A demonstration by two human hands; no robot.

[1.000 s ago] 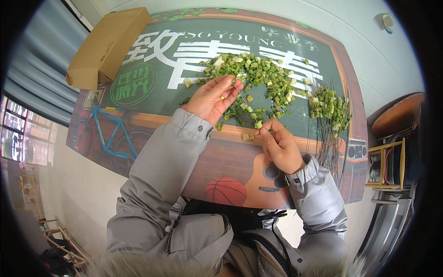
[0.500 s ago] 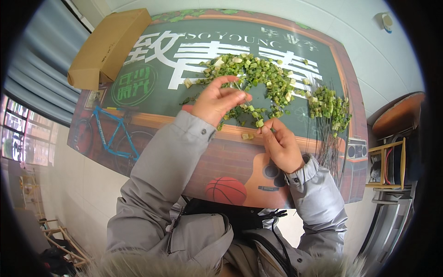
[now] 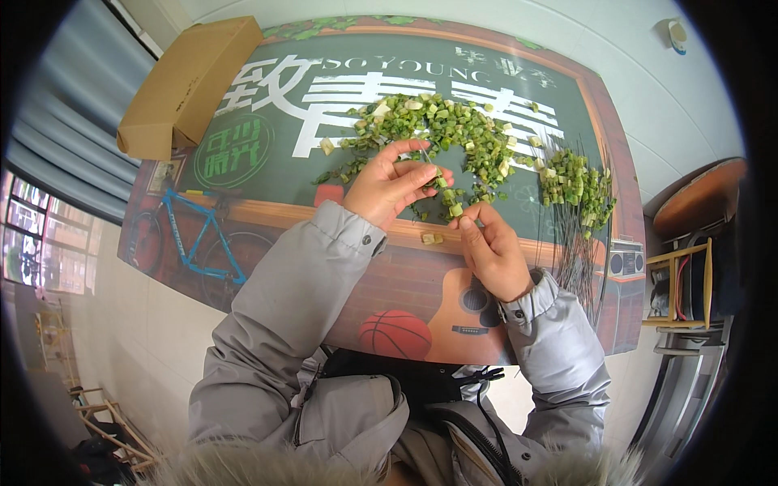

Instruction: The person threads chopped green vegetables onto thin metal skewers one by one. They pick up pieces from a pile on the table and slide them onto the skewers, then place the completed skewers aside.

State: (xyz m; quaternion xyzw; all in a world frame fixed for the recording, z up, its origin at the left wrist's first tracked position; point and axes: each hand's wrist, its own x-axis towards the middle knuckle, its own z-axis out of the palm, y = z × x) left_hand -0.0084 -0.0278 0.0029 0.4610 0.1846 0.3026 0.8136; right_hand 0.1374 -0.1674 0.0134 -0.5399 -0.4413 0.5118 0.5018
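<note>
Between my hands is a thin stick strung with small green vegetable pieces [image 3: 455, 208]. My left hand [image 3: 385, 188] pinches it near its upper part, fingers closed. At the lower end, the thumb and forefinger of my right hand [image 3: 496, 253] grip the pale green end piece. Beyond my hands lies a curved heap of chopped green vegetable pieces [image 3: 482, 134] on the printed tabletop [image 3: 356, 304]. A couple of pale loose pieces [image 3: 433, 239] sit close by, left of my right hand. To the right, several thin dark sticks [image 3: 574, 271] lie together, with green pieces [image 3: 574, 182] clustered at their far ends.
An opened brown cardboard box [image 3: 190, 85] stands at the table's far left corner. Wooden-framed chairs [image 3: 681, 283] are beyond the right edge. A blue curtain [image 3: 77, 105] hangs at the left, and the pale floor [image 3: 154, 324] shows below the table.
My left hand has shifted slightly right and down, closer to my right hand, still pinching the stick. My right hand stays nearly in place on the end piece.
</note>
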